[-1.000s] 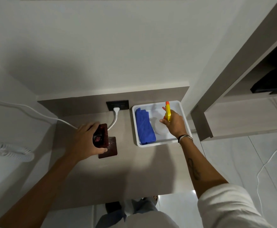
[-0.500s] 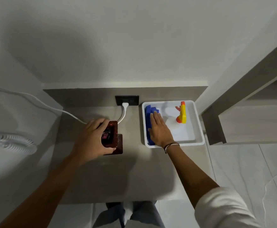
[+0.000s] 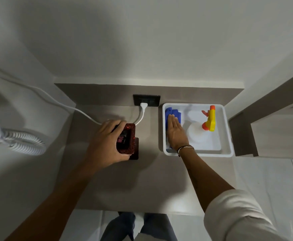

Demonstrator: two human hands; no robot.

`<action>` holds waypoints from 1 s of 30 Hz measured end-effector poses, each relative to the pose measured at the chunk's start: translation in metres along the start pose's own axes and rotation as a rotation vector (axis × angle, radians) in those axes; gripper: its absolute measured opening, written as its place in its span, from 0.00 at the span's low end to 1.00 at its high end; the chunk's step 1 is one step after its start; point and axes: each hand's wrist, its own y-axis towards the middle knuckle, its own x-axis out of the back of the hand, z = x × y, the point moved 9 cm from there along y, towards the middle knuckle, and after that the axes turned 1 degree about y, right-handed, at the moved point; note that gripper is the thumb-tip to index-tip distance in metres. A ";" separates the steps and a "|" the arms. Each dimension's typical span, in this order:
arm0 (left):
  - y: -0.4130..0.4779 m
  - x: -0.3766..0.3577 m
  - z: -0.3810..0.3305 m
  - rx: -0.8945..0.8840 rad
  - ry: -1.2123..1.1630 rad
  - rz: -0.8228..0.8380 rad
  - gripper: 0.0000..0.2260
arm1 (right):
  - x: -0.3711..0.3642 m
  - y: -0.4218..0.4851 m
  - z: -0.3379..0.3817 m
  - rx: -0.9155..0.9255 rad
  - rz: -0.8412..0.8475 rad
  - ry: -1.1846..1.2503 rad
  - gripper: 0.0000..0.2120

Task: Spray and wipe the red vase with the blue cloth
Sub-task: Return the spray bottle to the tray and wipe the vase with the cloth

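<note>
The red vase (image 3: 131, 138), rectangular and speckled dark red, stands on the beige counter left of centre. My left hand (image 3: 105, 141) is wrapped around its left side and holds it. The blue cloth (image 3: 172, 113) lies folded along the left side of a white tray (image 3: 227, 134). My right hand (image 3: 176, 133) lies flat on the cloth with fingers straight and together, covering most of it. The spray bottle (image 3: 209, 121), with a white body and a yellow and orange head, stands free in the tray to the right of my hand.
A black wall socket (image 3: 146, 100) sits behind the vase, with a white plug and cord (image 3: 83, 112) running left past it. A white coiled-cord device (image 3: 20, 141) hangs at the left. A wooden shelf unit (image 3: 271, 129) borders the tray on the right.
My right hand let go of the spray bottle, which now stands in the tray, and moved left onto the blue cloth. My left hand stayed on the vase.
</note>
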 end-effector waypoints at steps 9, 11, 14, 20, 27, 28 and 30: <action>-0.002 0.001 0.004 0.056 -0.158 -0.010 0.45 | 0.065 -0.066 0.004 -0.289 -0.456 0.614 0.19; -0.005 0.003 0.008 0.065 -0.218 -0.022 0.45 | 0.073 -0.103 0.004 -0.323 -0.561 0.785 0.28; -0.011 0.006 0.022 0.079 -0.304 -0.033 0.46 | 0.075 -0.153 0.013 -0.342 -0.621 0.994 0.29; -0.029 0.010 0.040 0.070 -0.453 -0.049 0.43 | 0.053 -0.183 0.076 -0.271 -0.479 1.098 0.34; -0.036 0.012 0.050 0.046 -0.530 -0.054 0.40 | 0.050 -0.167 0.196 0.011 -0.467 0.887 0.32; -0.034 0.012 0.051 0.042 -0.534 -0.054 0.36 | 0.047 -0.164 0.219 0.083 -0.407 0.889 0.28; -0.030 0.011 0.056 0.031 -0.514 -0.050 0.31 | 0.031 -0.162 0.244 0.180 -0.375 0.841 0.32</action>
